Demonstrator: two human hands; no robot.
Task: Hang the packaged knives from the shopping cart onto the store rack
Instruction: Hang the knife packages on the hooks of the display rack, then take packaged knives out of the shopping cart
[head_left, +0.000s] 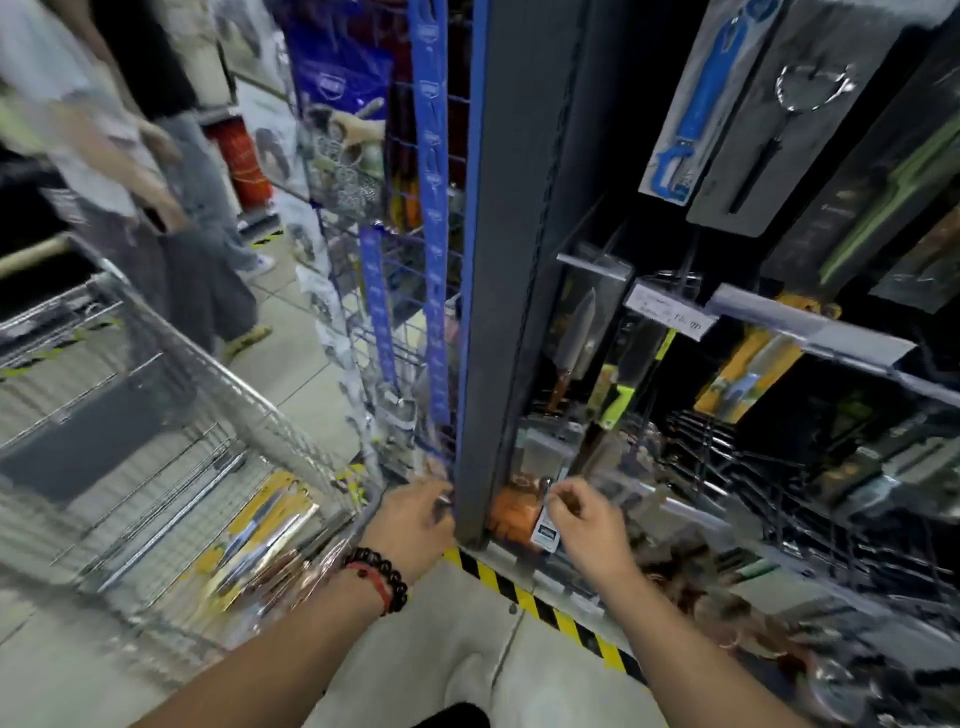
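Low at the store rack (511, 291), a packaged knife (535, 512) being pinched by the right hand (584, 525), left hand (415, 522) grasp indiscernible, blurred.

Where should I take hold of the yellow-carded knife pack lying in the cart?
Take the yellow-carded knife pack by its upper card end, coming from above through the shopping cart's open top. It lies flat and slanted on the wire floor; that end probably carries the hang hole, though blur hides it.

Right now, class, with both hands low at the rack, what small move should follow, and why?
Probably ease the package onto a low hook: the right hand pinches its top edge at the rack, and the left hand reaches beside the post. Blur hides the hook.
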